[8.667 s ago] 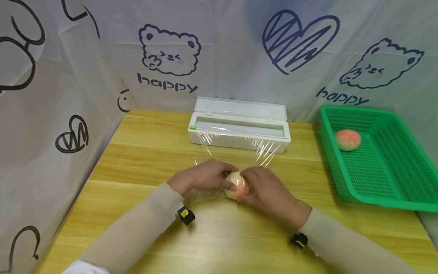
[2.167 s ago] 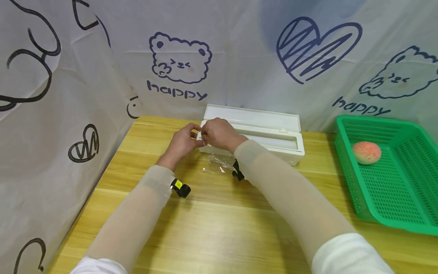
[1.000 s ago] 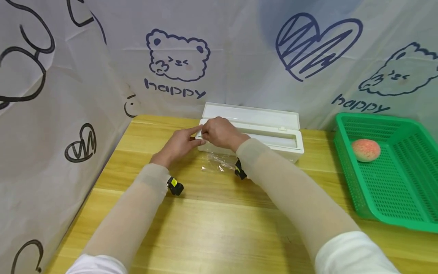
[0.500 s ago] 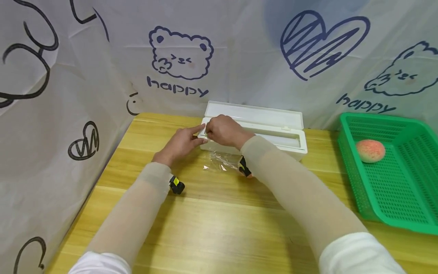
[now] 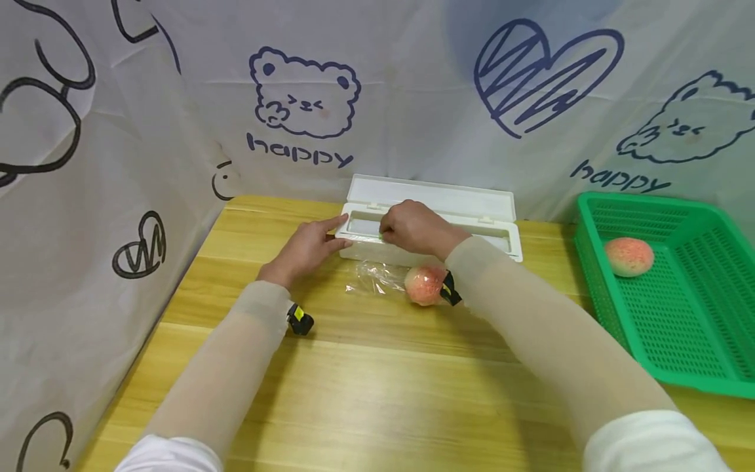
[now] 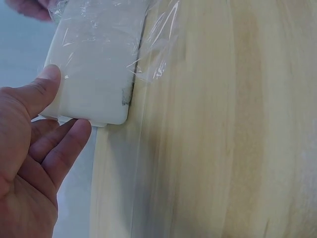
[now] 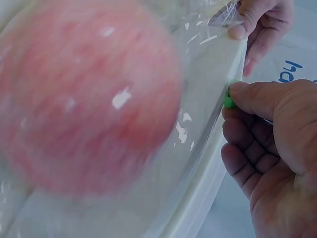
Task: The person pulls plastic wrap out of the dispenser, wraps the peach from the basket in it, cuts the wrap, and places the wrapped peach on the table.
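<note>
My left hand [image 5: 302, 252] grips the left end of a white cling film dispenser [image 5: 514, 244], thumb on one face and fingers at the end edge in the left wrist view. My right hand [image 5: 417, 227] pinches a small green slide cutter [image 7: 229, 102] on the dispenser's edge, left of its middle. A pink peach [image 5: 422, 286] under clear film lies just in front of the dispenser, partly hidden by the right wrist camera. Crumpled cling film [image 5: 371, 278] spreads to the peach's left. Behind, the dispenser's lid [image 5: 433, 196] stands raised.
A green perforated basket [image 5: 613, 314] stands at the right of the wooden table [image 5: 366, 393], with another peach [image 5: 628, 257] inside. A white cloth [image 5: 413, 105] with drawings hangs behind and at the left.
Earlier both hands held the peach on the film; later both moved to the dispenser's left end. In the last half second my right hand slid right along it, uncovering the peach. My left hand stayed.
</note>
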Action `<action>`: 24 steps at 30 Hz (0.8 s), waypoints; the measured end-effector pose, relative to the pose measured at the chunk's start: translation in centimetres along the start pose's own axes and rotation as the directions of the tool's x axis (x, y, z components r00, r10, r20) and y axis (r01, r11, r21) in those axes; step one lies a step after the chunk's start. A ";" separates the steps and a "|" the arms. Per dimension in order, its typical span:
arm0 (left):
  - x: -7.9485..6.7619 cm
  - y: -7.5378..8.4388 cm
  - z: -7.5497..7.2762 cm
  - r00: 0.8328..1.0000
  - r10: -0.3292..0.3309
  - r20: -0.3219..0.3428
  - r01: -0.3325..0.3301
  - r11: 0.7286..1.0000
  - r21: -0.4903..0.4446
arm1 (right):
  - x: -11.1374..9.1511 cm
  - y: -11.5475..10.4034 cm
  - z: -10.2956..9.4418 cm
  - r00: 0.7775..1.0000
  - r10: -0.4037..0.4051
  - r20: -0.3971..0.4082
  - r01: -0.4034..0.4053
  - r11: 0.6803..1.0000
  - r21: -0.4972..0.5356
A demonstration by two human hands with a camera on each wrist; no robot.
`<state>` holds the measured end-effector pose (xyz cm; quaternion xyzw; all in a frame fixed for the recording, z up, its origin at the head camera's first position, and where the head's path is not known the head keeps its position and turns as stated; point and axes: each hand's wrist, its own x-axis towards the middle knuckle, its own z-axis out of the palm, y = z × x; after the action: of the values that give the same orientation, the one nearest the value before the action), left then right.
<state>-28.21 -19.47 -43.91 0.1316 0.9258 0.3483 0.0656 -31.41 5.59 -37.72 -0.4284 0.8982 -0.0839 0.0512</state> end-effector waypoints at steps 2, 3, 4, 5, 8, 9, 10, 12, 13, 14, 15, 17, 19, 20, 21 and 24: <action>0.0 0.0 0.1 1.000 -0.004 0.005 0.004 1.000 -0.002 | -0.9 0.4 -0.1 1.000 -0.006 -0.010 0.006 1.000 0.007; 0.0 0.1 0.1 1.000 -0.006 0.008 0.006 1.000 -0.004 | -1.4 0.7 -0.2 1.000 -0.008 -0.014 0.008 1.000 0.010; 0.0 0.1 0.1 1.000 -0.009 0.009 0.009 1.000 -0.006 | -1.8 0.9 -0.2 1.000 -0.008 -0.014 0.008 1.000 0.012; 0.0 0.1 0.1 1.000 -0.010 0.011 0.010 1.000 -0.008 | -2.3 1.1 -0.3 1.000 -0.005 -0.014 0.005 1.000 0.016; -0.1 0.1 0.1 1.000 -0.011 0.011 0.011 1.000 -0.015 | -3.7 1.9 -0.5 1.000 0.003 -0.019 -0.003 1.000 0.022; -0.1 0.1 0.1 1.000 -0.010 0.009 0.010 1.000 -0.017 | -4.1 2.2 -0.6 1.000 0.010 -0.016 -0.009 1.000 0.024; -0.1 0.1 0.1 1.000 -0.009 0.009 0.009 1.000 -0.019 | -4.6 2.5 -0.7 1.000 0.018 -0.014 -0.018 0.999 0.027; -0.2 0.1 0.1 1.000 -0.012 0.010 0.012 1.000 -0.023 | -5.7 3.2 -0.8 0.999 0.033 -0.011 -0.032 0.999 0.037; -0.2 0.1 0.1 1.000 -0.014 0.009 0.014 1.000 -0.025 | -6.2 3.4 -0.9 0.999 0.040 -0.007 -0.040 0.998 0.042; -0.1 0.1 0.1 1.000 -0.016 0.009 0.016 0.999 -0.028 | -6.7 3.8 -1.0 0.999 0.045 -0.005 -0.045 0.998 0.042; -0.1 0.2 0.2 1.000 -0.019 0.009 0.019 0.999 -0.033 | -7.3 4.1 -1.1 0.999 0.048 -0.003 -0.047 0.998 0.042; -0.1 0.2 0.2 1.000 -0.023 0.010 0.023 0.999 -0.039 | -8.3 4.7 -1.2 0.999 0.054 0.000 -0.054 0.998 0.040; -0.2 0.2 0.2 1.000 -0.026 0.008 0.026 0.999 -0.045 | -9.3 5.3 -1.4 0.999 0.051 -0.001 -0.051 0.998 0.028; -0.2 0.2 0.2 1.000 -0.028 0.009 0.028 0.999 -0.044 | -9.8 5.6 -1.5 0.999 0.052 -0.001 -0.052 0.998 0.024; -0.2 0.2 0.2 1.000 -0.030 0.010 0.030 0.999 -0.045 | -10.3 5.8 -1.5 0.999 0.049 -0.002 -0.049 0.999 0.017; -0.3 0.2 0.2 0.999 -0.034 0.012 0.035 0.998 -0.044 | -11.9 6.6 -1.7 0.999 0.043 -0.006 -0.043 0.999 0.006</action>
<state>-27.89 -19.31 -43.93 0.1160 0.9196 0.3667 0.0796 -29.30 19.13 -37.09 -0.4086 0.9071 -0.0867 0.0515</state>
